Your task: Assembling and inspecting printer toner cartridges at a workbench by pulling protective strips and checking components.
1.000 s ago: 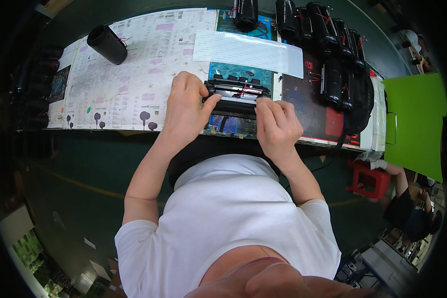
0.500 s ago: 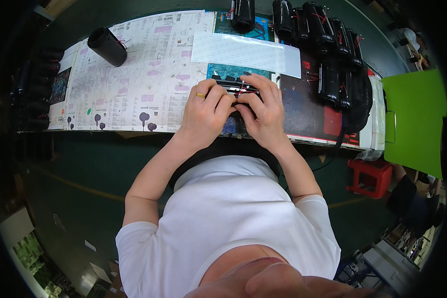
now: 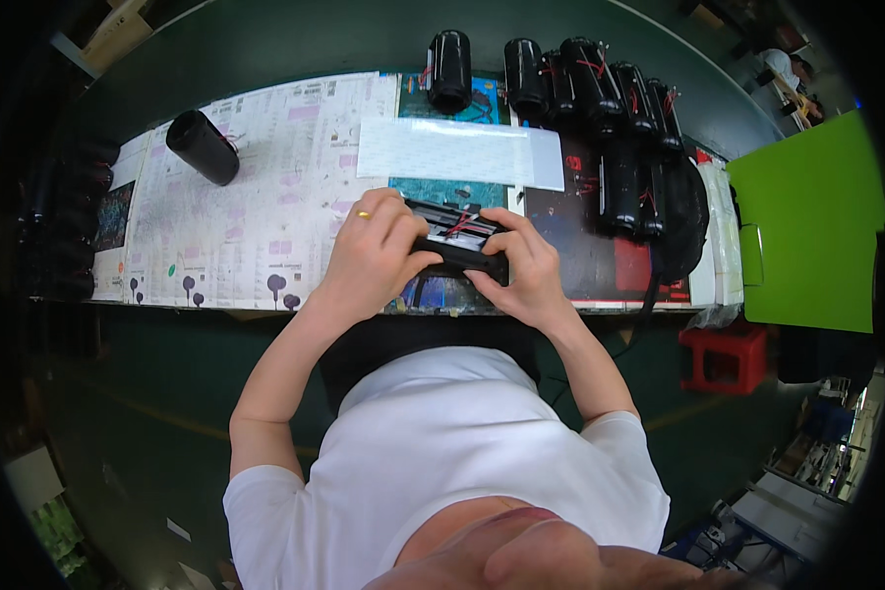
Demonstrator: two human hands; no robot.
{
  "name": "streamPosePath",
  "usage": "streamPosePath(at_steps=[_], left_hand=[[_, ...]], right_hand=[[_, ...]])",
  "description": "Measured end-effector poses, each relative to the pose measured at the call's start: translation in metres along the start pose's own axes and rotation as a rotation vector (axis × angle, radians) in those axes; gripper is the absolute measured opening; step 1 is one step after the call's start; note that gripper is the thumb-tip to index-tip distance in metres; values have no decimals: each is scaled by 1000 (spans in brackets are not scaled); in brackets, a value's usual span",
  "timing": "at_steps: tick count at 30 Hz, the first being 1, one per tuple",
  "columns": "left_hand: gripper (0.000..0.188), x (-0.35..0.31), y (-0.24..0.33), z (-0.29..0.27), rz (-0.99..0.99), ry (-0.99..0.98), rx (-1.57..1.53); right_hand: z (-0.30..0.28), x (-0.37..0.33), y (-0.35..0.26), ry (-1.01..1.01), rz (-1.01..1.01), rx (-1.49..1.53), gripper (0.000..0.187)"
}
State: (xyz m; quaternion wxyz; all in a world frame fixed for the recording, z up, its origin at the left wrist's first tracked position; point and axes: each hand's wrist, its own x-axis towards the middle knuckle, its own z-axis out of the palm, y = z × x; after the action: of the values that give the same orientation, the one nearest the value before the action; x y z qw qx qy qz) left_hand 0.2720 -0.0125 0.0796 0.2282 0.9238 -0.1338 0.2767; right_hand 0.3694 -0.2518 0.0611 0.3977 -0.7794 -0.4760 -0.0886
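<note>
A black cylindrical housing [image 3: 452,258] lies crosswise between my hands above the front edge of the table. Its open side faces up and shows red wires and pale strips inside. My left hand [image 3: 372,258] is closed round its left end, thumb along the near side. On the right end, my right hand [image 3: 523,267] grips with the thumb at the near side and the fingers bent over the far edge. A sheet of pale labels or stickers [image 3: 452,150] with a glossy surface lies just beyond, its print too small to make out.
One black cylinder [image 3: 203,147] lies tilted at the left; another [image 3: 449,71] stands at the back. Several with red wires crowd the right [image 3: 592,84], and more dark ones [image 3: 74,216] fill the far left. A green panel [image 3: 811,226] and red stool [image 3: 723,359] are at right.
My hands have drawn apart toward the housing's ends, uncovering its inside with the red wires. The view has shifted, so the table sits lower in the picture.
</note>
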Motion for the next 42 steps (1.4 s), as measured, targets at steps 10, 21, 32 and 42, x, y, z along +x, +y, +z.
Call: streamPosePath(at_steps=[10,21,32,42], left_hand=[[37,54,-71,20,-335,52,-134],[116,138,-118,79,-459,-151,54],[123,195,-82,123,-425,-300,318],[116,223,-83,170,-208,-108,615]], right_hand=[[5,170,85,377,238,-685,50],[-64,90,91,273,196,-874,72],[-159,68,181,70,776,-630,130],[-148,92,216,193,680,-569,134]])
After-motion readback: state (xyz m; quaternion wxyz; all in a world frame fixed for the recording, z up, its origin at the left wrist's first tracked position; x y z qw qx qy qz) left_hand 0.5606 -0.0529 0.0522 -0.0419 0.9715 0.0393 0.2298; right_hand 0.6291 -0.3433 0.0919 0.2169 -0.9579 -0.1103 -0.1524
